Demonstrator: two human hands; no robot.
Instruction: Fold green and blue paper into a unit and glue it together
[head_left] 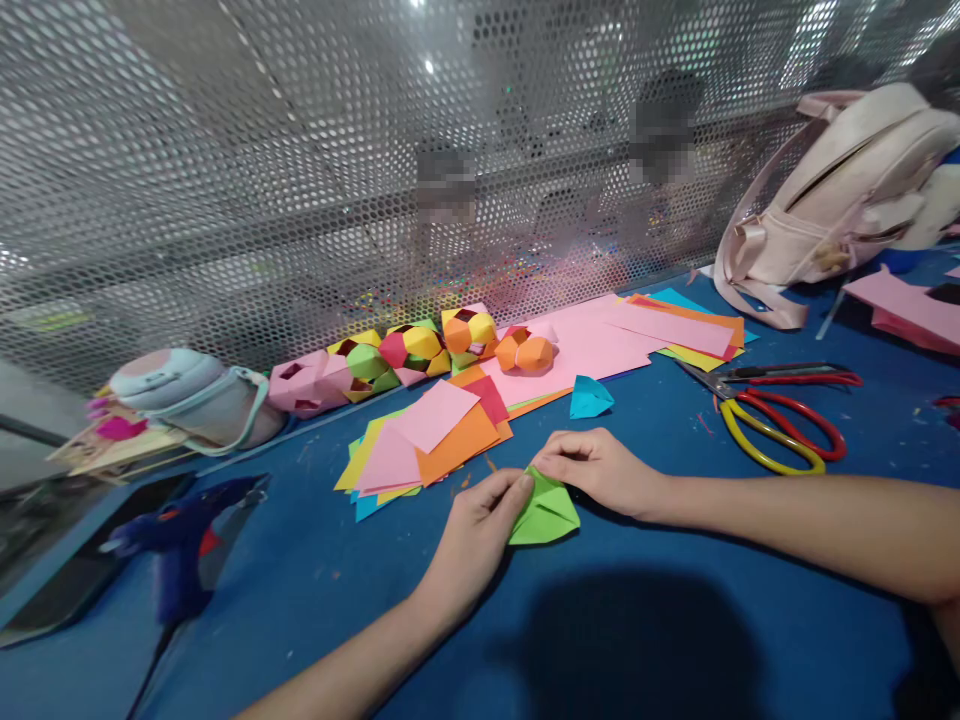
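A folded piece of green paper (549,512) is held just above or on the blue table between both hands. My left hand (484,520) grips its left edge, thumb on top. At its upper corner, the fingers of my right hand (600,465) are pinched together on the paper. Beyond my right hand lies a small folded piece of blue paper (591,398). A loose stack of coloured paper squares (442,420), pink, orange and yellow among them, spreads just past my left hand. Several folded paper balls (415,350) stand in a row behind the stack.
Scissors with yellow and red handles (780,425) lie at right, beside red-handled pliers (795,374). A blue glue gun (180,545) rests at left, near a lidded cup (199,400). Large pink sheets (585,340) lie against the perforated metal screen (337,180). A pink backpack (832,200) stands back right.
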